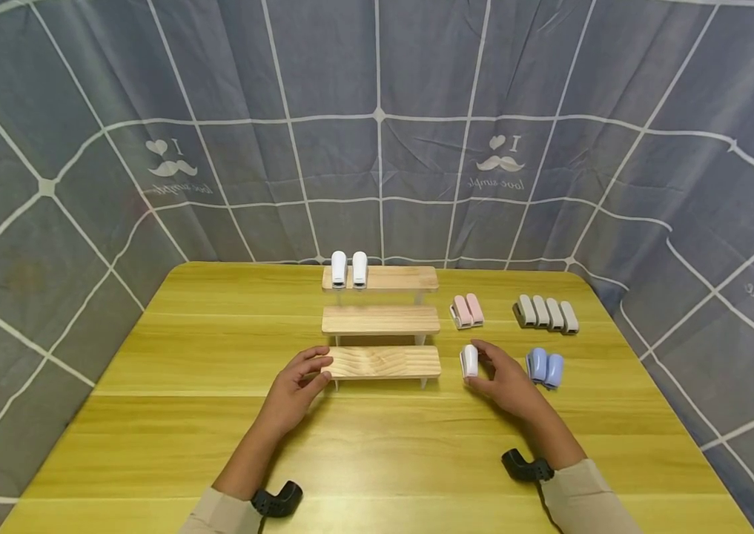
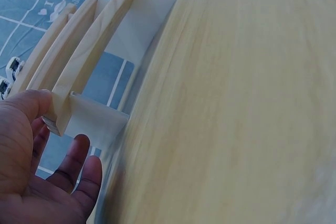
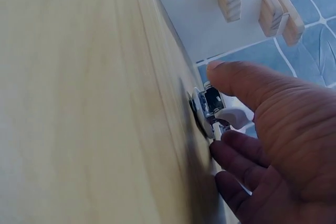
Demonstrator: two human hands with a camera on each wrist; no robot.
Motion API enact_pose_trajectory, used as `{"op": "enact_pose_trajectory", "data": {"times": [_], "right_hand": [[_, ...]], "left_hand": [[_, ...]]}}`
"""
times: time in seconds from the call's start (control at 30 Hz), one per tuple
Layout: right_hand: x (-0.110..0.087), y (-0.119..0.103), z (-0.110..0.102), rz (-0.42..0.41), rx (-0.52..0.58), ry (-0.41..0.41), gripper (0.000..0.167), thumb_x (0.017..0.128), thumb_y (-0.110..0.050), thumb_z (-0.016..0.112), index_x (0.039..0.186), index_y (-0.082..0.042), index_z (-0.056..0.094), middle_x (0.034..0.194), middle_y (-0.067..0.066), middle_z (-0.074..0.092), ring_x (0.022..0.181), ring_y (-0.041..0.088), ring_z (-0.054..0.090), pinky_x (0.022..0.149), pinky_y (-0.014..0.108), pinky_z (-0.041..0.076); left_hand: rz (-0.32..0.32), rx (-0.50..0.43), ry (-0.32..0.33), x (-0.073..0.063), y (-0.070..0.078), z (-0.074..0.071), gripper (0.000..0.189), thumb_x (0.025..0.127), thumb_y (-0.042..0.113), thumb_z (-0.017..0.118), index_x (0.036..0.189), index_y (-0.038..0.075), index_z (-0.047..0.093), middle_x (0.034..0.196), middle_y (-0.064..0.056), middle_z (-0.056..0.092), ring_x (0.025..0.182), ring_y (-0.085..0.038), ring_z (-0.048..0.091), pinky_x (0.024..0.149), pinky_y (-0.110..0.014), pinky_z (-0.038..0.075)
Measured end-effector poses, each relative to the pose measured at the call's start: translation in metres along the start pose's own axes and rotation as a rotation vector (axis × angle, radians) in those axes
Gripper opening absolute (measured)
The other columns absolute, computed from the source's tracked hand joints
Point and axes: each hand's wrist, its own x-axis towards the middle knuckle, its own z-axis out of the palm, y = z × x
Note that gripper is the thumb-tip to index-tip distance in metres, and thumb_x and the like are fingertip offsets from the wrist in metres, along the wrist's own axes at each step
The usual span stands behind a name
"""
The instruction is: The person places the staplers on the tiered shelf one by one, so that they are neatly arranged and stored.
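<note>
A three-tier wooden step shelf [image 1: 383,363] with white supports stands mid-table. My left hand [image 1: 293,389] holds the left end of its lowest board, thumb at the front corner and a fingertip at the back one. In the left wrist view, the remaining fingers of the left hand [image 2: 47,166] are loosely bent. To the right of the shelf, my right hand [image 1: 506,382] has thumb and fingers around a white mini stapler [image 1: 468,361]. The right wrist view shows the stapler's metal end [image 3: 212,100] low at the tabletop. Two white mini staplers [image 1: 348,270] stand side by side on the top board's left part.
Two pink mini staplers [image 1: 466,311] lie right of the shelf. Farther right is a row of several grey ones [image 1: 546,314]. Two blue ones [image 1: 545,368] lie just beyond my right hand. A grey-blue checked curtain [image 1: 379,163] surrounds the wooden table [image 1: 216,334].
</note>
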Motion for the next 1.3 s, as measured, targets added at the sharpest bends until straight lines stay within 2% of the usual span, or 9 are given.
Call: {"op": "enact_pose_trajectory", "data": {"times": [0.27,0.53,1.0,1.3], "right_hand": [[-0.0003,0.0030,0.0006,0.005,-0.027,0.015,0.075,0.090,-0.019,0.076,0.149,0.002,0.037,0.145,0.026,0.045,0.134,0.041,0.043,0.107,0.056,0.036],[0.0007,0.0030,0.0040,-0.008,0.001,0.023,0.070,0.090,-0.015,0.075,0.147,0.003,0.039,0.140,0.024,0.051,0.130,0.040,0.047,0.107,0.056,0.036],[-0.0007,0.0023,0.0031,0.017,-0.041,0.031,0.067,0.091,-0.019,0.075,0.146,-0.002,0.042,0.140,0.022,0.052,0.132,0.039,0.046,0.107,0.056,0.036],[-0.0012,0.0028,0.0036,-0.006,-0.044,0.072,0.066,0.089,-0.021,0.078,0.143,-0.002,0.046,0.137,0.020,0.056,0.129,0.037,0.049,0.105,0.055,0.038]], "left_hand": [[-0.004,-0.003,-0.004,0.0013,0.0016,-0.0004,0.029,0.099,0.017,0.065,0.124,0.004,0.068,0.142,-0.002,0.053,0.126,-0.026,0.053,0.096,-0.046,0.048],[-0.010,0.015,-0.007,0.0004,0.0007,-0.0027,0.031,0.098,0.019,0.065,0.126,0.004,0.067,0.143,-0.002,0.052,0.126,-0.026,0.053,0.096,-0.045,0.048],[-0.009,-0.008,-0.007,-0.0002,0.0002,-0.0020,0.030,0.098,0.017,0.066,0.125,0.003,0.068,0.142,-0.004,0.052,0.127,-0.026,0.053,0.097,-0.046,0.048],[-0.004,-0.011,-0.013,0.0004,0.0002,-0.0010,0.031,0.098,0.018,0.066,0.125,0.004,0.068,0.143,-0.004,0.052,0.128,-0.027,0.051,0.098,-0.048,0.047]]}}
